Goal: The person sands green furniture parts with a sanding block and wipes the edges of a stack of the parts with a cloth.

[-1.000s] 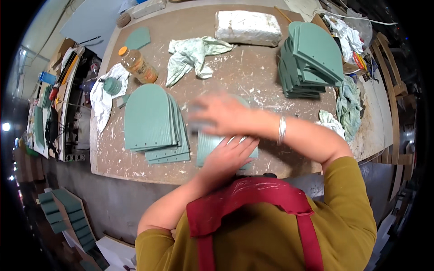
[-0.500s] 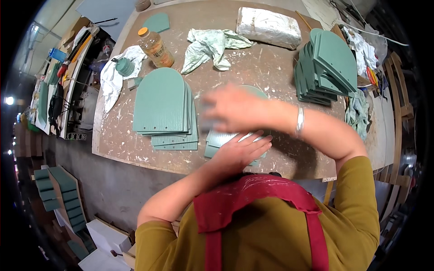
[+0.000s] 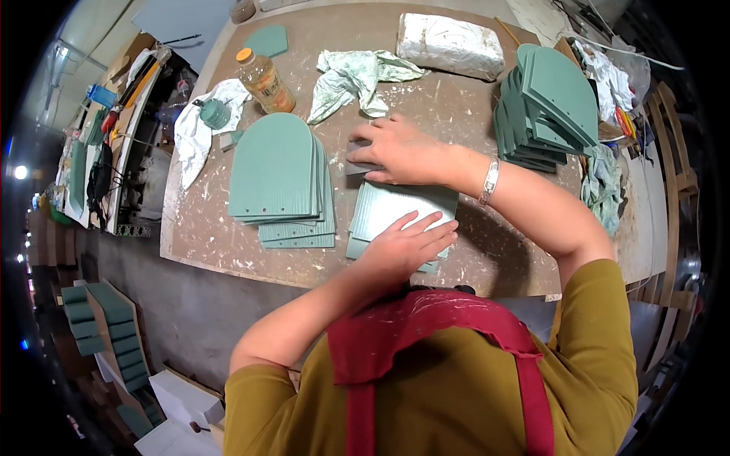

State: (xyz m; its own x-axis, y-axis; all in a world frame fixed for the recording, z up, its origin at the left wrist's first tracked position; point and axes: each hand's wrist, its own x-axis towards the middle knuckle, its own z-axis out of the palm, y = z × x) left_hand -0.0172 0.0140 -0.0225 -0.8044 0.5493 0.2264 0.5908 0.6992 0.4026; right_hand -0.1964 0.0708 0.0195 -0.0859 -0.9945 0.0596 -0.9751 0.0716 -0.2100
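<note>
Near edge first: pale-green, finely ribbed flat panel [image 3: 366, 219] lies on the brown, paint-flecked tabletop [image 3: 487, 262], near the person's side, w/ another green sheet poking out askew under it. Main risk IMO: panel skids or twists on that sheet if L pressure eases under a sideways push from R. Small grey block [image 3: 356, 168] sits at panel's L side; tilt it & a corner could prob. scratch the face. Farther L, neat-ish stack of green arch-topped panels [image 3: 274, 167] is just beside; a wide R swing could knock it out of line. Clear bottle w/ orange cap & amber liquid [image 3: 266, 83] beyond that: tip risk if clipped. Far R, tall crooked pile of green arched panels [image 3: 559, 99] could slide if bumped, b/c layers are fanned.

Fingers: L hand [image 3: 407, 242] palm-down, fingers straight, slightly spread, flat on panel, nothing gripped. R hand [image 3: 399, 150] beyond it, fingers bent & part-closed over grey block; thumb contact unclear, so can't tell grip force.
</note>
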